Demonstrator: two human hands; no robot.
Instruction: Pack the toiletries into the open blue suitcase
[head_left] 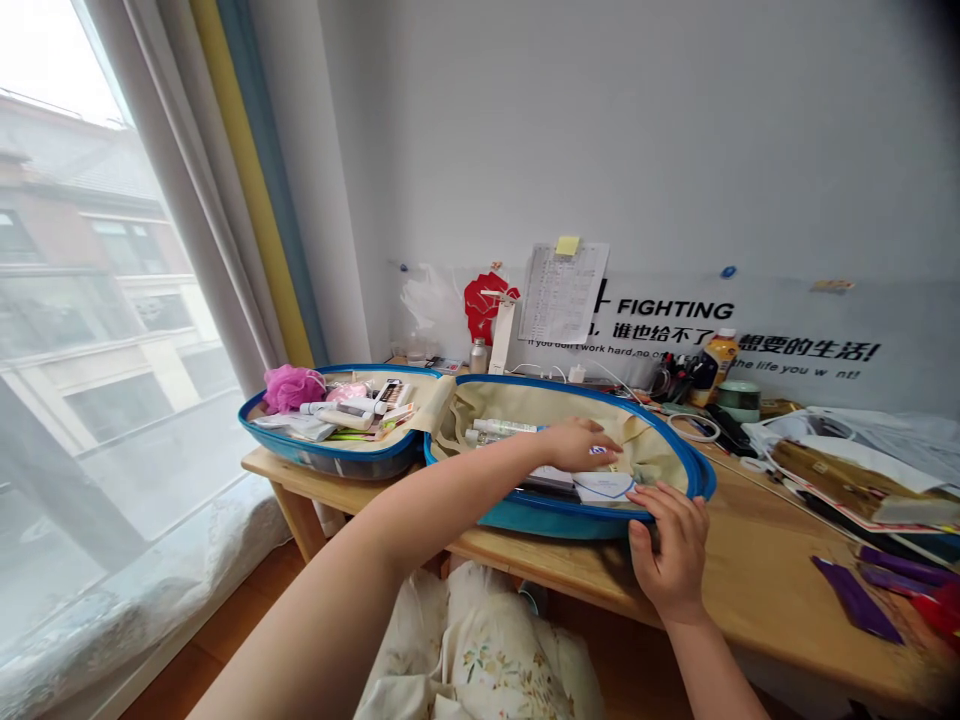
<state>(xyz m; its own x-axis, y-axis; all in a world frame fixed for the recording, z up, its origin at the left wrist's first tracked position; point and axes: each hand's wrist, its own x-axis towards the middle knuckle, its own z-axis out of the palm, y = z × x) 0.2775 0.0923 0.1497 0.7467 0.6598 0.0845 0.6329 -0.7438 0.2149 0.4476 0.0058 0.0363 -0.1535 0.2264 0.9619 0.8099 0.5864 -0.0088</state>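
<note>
A blue-rimmed suitcase (517, 518) lies unfolded on the wooden table, both halves facing up. Over its right half reaches my left hand (576, 445), its fingers bent around a small packet (600, 451) with a blue mark; the hand partly covers it. My right hand (671, 545) rests at the front right rim, fingers spread and thumb apart, the fingertips by a white flat package (604, 486). Clear tubes or bottles (501, 427) lie deeper in this half. In the left half are a pink bath puff (294, 387), white tubes (349, 412) and several small packs.
Behind the suitcase stand a white lamp (502, 338) and a metal bottle (478, 356). To the right are an orange-labelled bottle (720, 362), a green jar (739, 400), cables, a brown pouch (847, 480) and purple wrappers (859, 598). A curtained window (112, 300) is on the left.
</note>
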